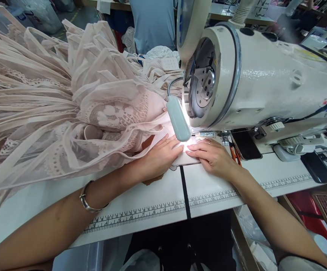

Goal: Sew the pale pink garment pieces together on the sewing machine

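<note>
Pale pink lace garment fabric (pixel 143 113) is heaped on the left and runs under the sewing machine (pixel 276 82). My left hand (pixel 162 156) is closed on the fabric close to the needle area, its thumb pointing right. Opposite it, my right hand (pixel 210 156) has its fingers pressed together on the fabric edge at the lit spot. Only a narrow gap parts the two hands. A small grey-green lamp (pixel 178 118) on a bent neck hangs just above the fingertips and hides the needle. Glare washes out the cloth there.
Orange-handled snips (pixel 234 152) and a dark phone (pixel 246 144) lie right of my right hand. Another phone (pixel 317 167) rests farther right. A printed ruler (pixel 141 212) follows the table's front edge. Behind the machine is a person in a blue top (pixel 153 24).
</note>
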A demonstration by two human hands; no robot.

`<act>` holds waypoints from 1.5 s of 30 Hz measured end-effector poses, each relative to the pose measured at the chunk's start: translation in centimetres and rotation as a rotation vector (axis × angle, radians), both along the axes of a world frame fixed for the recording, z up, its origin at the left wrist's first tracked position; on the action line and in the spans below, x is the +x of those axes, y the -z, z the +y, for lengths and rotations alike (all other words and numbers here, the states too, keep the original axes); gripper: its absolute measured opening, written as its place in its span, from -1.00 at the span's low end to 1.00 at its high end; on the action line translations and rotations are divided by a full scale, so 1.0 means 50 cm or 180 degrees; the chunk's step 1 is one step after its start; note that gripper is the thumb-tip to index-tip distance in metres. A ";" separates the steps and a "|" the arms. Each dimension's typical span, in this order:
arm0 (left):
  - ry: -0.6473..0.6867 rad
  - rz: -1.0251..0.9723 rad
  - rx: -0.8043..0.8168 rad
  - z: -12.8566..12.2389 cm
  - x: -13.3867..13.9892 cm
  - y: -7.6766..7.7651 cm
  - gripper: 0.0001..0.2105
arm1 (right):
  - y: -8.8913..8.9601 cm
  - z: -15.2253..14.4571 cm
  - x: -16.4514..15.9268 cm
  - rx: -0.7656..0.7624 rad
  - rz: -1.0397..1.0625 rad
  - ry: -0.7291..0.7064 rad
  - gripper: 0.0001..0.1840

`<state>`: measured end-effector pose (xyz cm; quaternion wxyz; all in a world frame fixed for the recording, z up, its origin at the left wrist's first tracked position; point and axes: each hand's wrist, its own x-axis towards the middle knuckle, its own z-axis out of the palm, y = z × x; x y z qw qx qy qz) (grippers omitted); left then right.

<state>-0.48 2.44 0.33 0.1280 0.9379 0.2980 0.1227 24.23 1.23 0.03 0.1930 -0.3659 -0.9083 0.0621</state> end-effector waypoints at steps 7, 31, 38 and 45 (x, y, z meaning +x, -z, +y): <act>-0.0147 -0.0103 -0.0007 -0.006 -0.003 -0.003 -0.76 | -0.011 -0.002 -0.003 -0.0117 -0.0233 0.0134 -0.55; -0.0515 0.0027 -0.0103 0.026 0.012 -0.013 -0.78 | -0.001 0.005 -0.033 -0.0112 -0.0942 0.0594 -0.39; -0.0690 0.0100 -0.0197 0.026 0.015 -0.015 -0.62 | -0.004 0.006 -0.034 -0.0274 -0.1014 0.0549 -0.42; -0.1204 0.0044 0.0124 0.020 0.027 0.002 -0.69 | -0.007 0.015 -0.033 -0.0313 -0.0978 0.0723 -0.48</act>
